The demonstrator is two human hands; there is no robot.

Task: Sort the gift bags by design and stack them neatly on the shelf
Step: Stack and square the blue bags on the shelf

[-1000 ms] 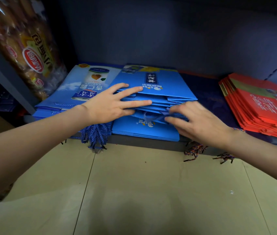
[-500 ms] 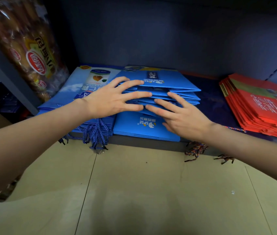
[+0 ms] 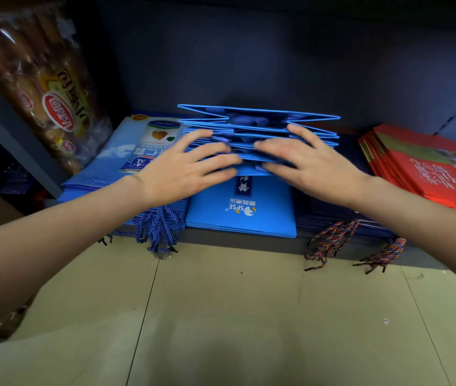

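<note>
While both my arms reach into the dark shelf (image 3: 238,242), my left hand (image 3: 182,174) and right hand (image 3: 316,168) sit on the front edges of the fanned bundle of bright blue folded paper gift bags (image 3: 257,126). My fingers are spread and nearly straight, pressing against those edges, fingertips of the two hands almost meeting at the middle; motion blur hides whether any finger hooks under a fold. That bundle rides on the flat stack of blue SPSE-printed gift bags (image 3: 243,210), which lies at the shelf's front lip. Left of that stack, touching it, lies the pile of sky-blue gift bags printed with a can (image 3: 126,157), its blue twisted cord handles (image 3: 157,229) hanging over the lip. Right of the SPSE stack sits a low pile of dark navy gift bags (image 3: 327,210), with multicoloured braided cord handles (image 3: 330,240) dangling off the edge. Farther right rests the slanted stack of red gift bags (image 3: 433,168). Far left of the SPSE stack, a clear plastic bag of bread with a red oval label (image 3: 43,87) leans upright. Below the lip spreads tan cardboard sheeting (image 3: 249,316).
</note>
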